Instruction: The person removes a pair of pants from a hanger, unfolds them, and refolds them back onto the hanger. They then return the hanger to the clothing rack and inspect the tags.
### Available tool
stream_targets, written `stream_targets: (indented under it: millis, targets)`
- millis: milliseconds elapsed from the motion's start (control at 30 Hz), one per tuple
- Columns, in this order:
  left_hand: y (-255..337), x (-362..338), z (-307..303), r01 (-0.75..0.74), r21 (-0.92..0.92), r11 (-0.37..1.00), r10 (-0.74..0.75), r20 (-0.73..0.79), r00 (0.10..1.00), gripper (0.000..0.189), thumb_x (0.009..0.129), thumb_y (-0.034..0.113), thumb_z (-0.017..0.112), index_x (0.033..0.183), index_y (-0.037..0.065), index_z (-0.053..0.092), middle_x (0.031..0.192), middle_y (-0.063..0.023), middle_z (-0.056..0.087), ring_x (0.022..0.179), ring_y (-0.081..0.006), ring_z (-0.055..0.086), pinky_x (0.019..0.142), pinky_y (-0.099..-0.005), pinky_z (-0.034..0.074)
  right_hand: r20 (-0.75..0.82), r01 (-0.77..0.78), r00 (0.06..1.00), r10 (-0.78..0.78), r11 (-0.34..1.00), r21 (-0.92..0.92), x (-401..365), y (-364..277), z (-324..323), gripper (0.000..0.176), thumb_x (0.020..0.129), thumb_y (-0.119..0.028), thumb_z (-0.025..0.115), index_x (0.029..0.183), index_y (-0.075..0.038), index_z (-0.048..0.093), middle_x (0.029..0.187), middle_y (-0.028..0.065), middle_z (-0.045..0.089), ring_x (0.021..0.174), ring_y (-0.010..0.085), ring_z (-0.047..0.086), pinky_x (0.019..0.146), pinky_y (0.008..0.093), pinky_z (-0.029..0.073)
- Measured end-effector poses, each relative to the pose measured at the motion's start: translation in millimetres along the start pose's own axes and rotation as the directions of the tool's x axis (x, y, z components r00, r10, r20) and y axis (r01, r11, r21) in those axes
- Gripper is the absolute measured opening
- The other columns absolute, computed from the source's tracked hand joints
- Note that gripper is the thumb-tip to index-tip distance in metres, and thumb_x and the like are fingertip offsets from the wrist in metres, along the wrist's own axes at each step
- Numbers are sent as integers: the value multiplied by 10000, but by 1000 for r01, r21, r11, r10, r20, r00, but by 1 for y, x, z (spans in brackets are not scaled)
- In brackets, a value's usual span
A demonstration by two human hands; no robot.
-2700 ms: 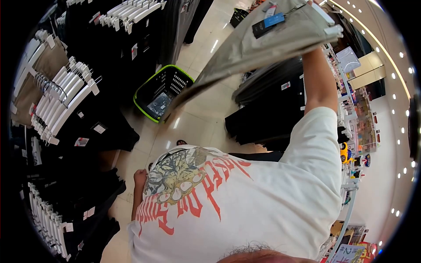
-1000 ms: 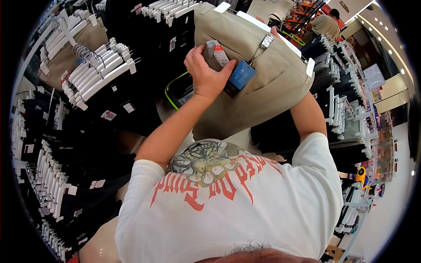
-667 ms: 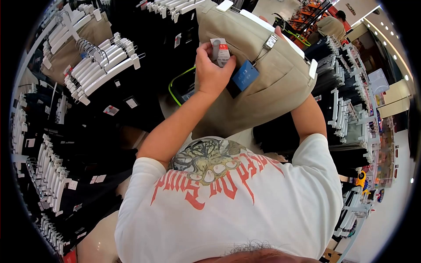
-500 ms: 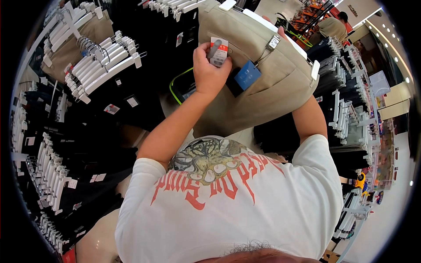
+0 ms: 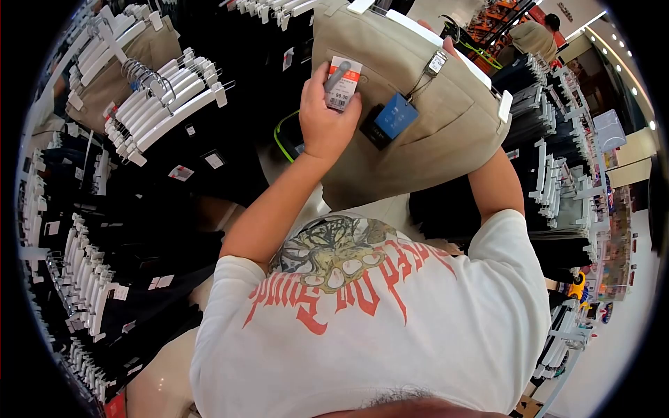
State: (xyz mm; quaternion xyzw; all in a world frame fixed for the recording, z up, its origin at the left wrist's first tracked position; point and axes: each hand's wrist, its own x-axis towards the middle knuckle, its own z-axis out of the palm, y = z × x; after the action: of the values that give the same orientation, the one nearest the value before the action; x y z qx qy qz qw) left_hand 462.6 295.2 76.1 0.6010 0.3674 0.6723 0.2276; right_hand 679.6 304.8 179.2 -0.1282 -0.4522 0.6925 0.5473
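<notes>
Racks of dark garments [image 5: 153,198] surround the person, with beige trousers [image 5: 425,136] hanging before the chest from a white clip hanger [image 5: 470,67]. The left hand [image 5: 324,129] has its grip closed, thumb and fingers pinching a red-and-white price tag [image 5: 345,86]; the right hand [image 5: 450,49] is mostly hidden behind the hanger, its grip impossible to judge. In the earliest frame, the left hand hung low, well apart from the trousers.

Trousers [image 5: 432,143] beige, hang tag [image 5: 396,115] blue, price tag [image 5: 343,95] wht/red.
</notes>
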Motion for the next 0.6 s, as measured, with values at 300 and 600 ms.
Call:
stream_targets:
  millis: [300,600]
  targets:
    - [-8,-5,-2,112,-125,986,-106,55,993,510,809,8,774,1220,13,470,1000,-80,654,820,-95,637,693,-238,528,7,-15,1000,15,1000,14,-5,0,5,649,1026,-511,467,1533,-137,312,1536,140,399,1388,309,446,1111,472,445]
    - [-10,-9,-1,198,-297,934,-186,70,980,567,755,73,849,1198,25,498,1021,-82,646,827,-129,643,701,-267,533,2,-27,1000,27,999,17,-7,4,6,644,1028,-509,463,1532,-138,315,1534,139,402,1387,308,449,1109,471,450]
